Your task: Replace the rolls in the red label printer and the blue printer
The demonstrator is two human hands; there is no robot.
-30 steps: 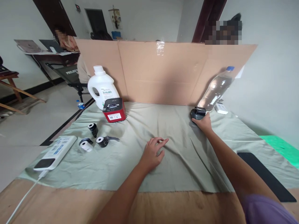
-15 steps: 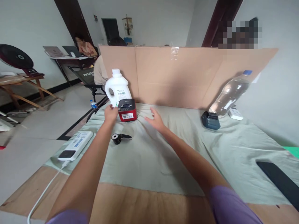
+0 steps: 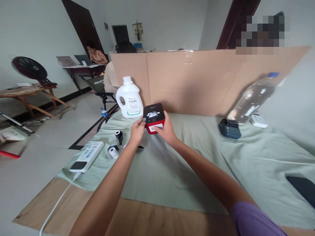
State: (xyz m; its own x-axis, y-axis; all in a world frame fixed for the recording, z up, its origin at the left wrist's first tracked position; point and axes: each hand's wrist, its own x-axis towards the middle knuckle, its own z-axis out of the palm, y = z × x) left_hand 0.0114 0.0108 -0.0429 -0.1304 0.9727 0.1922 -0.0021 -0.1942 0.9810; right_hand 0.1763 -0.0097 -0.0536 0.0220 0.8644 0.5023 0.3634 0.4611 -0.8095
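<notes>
A small red and black label printer [image 3: 154, 117] is held between both my hands a little above the grey-green cloth [image 3: 197, 157]. My left hand [image 3: 137, 131] grips its left side and my right hand [image 3: 167, 130] wraps round its right side and front. A white detergent jug [image 3: 129, 98] stands just behind it to the left. Small paper rolls, one dark [image 3: 119, 136] and one white [image 3: 113, 151], lie on the cloth left of my left wrist.
A white power strip [image 3: 86, 156] with a cable lies at the cloth's left edge. A dark blue printer [image 3: 229, 128], a clear water bottle [image 3: 253, 97] and a small white box [image 3: 258, 121] sit at the right. A cardboard screen [image 3: 197, 82] stands behind. A person sits at a desk beyond.
My right hand left the dark blue printer and crossed to the left. My left hand reached forward. Both hands have closed on the red printer and pulled it nearer.
</notes>
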